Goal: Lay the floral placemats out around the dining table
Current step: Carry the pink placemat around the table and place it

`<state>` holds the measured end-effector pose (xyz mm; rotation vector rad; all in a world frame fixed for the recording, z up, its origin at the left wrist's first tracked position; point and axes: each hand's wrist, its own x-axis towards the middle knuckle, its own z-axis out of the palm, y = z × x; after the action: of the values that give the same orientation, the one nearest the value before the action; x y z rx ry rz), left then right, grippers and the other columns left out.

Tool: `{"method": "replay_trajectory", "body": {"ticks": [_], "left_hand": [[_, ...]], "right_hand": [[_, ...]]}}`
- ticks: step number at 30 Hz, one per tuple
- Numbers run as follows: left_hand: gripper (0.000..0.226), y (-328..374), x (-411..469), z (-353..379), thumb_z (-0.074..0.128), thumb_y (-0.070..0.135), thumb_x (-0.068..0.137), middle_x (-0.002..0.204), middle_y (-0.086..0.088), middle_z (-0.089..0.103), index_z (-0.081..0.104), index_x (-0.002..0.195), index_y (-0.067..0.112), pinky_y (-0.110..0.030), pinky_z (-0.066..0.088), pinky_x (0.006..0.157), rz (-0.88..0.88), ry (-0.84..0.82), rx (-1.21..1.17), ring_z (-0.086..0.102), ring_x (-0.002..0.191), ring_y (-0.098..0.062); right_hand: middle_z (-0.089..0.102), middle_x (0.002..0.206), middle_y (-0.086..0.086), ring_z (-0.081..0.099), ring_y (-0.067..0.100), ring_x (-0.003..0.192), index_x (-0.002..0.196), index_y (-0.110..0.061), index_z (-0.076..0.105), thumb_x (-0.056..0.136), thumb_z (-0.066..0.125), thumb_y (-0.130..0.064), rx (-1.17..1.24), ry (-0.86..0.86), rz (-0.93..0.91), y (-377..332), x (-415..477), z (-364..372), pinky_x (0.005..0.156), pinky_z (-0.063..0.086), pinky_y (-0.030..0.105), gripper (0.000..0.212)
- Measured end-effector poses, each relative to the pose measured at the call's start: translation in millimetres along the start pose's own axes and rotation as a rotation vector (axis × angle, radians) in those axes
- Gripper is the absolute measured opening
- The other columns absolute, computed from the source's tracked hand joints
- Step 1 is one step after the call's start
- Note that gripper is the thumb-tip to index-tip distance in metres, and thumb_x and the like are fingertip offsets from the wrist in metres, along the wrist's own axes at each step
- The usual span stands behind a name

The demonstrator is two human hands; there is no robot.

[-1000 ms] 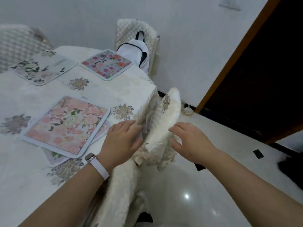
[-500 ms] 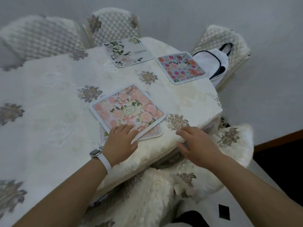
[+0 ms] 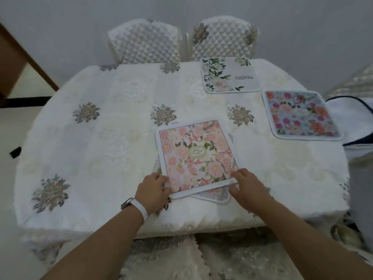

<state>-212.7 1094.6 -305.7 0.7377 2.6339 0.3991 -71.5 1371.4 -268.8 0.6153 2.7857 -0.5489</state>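
A pink floral placemat [image 3: 196, 156] tops a small stack near the table's front edge; the corner of another mat [image 3: 215, 196] pokes out underneath. My left hand [image 3: 154, 190] grips the stack's lower left corner, fingers curled on its edge. My right hand [image 3: 247, 185] pinches the lower right corner of the pink mat. A white placemat with green leaves [image 3: 229, 77] lies at the far side before a chair. A blue placemat with red and orange flowers [image 3: 300, 115] lies at the right edge.
The oval table wears a cream embroidered tablecloth [image 3: 101, 142]. Two quilted chairs [image 3: 145, 43] stand at the far side. A white bag with dark trim [image 3: 355, 122] sits on a chair at the right. A cushioned chair seat [image 3: 191, 257] is below me.
The view has swung from the chair beside the table to face the table squarely. Both hands moved from the table edge onto the lower corners of the pink mat stack.
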Motion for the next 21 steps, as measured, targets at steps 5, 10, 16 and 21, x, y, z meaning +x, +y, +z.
{"method": "replay_trajectory", "body": {"ticks": [5,10,16,21], "left_hand": [[0.040,8.9,-0.2,21.7,0.059,0.034,0.084,0.123,-0.007,0.058,0.066,0.116,0.012,-0.045,0.048,0.093,-0.195,0.093,-0.200,0.053,0.111,-0.030],[0.036,25.8,5.8,26.1,0.065,0.031,0.086,0.123,-0.007,0.056,0.064,0.117,0.012,-0.039,0.040,0.099,-0.298,0.143,-0.265,0.048,0.113,-0.028],[0.032,36.2,12.2,25.7,0.059,0.041,0.083,0.110,-0.005,0.060,0.065,0.108,0.022,-0.035,0.052,0.083,-0.440,0.192,-0.574,0.060,0.095,-0.021],[0.025,33.2,2.7,24.7,0.059,0.016,0.092,0.096,-0.003,0.058,0.051,0.116,0.020,-0.020,0.044,0.048,-0.552,0.249,-0.807,0.057,0.071,-0.014]], "right_hand": [[0.050,0.125,0.014,0.051,0.033,0.111,0.123,-0.012,0.054,0.094,0.046,-0.034,0.166,-0.025,0.128,23.1,40.6,12.1,0.091,0.047,0.042,0.037],[0.051,0.122,0.018,0.047,0.035,0.114,0.122,-0.007,0.055,0.091,0.057,-0.025,0.288,-0.011,0.188,30.0,59.7,12.5,0.093,0.038,0.039,0.036],[0.054,0.120,0.016,0.059,0.033,0.095,0.132,-0.012,0.046,0.087,0.059,-0.017,0.427,-0.005,0.310,38.9,67.5,12.0,0.081,0.051,0.040,0.047],[0.063,0.103,0.007,0.057,0.013,0.071,0.123,-0.008,0.056,0.087,0.062,-0.008,0.675,-0.055,0.436,40.7,61.2,3.3,0.054,0.042,0.025,0.036]]}}
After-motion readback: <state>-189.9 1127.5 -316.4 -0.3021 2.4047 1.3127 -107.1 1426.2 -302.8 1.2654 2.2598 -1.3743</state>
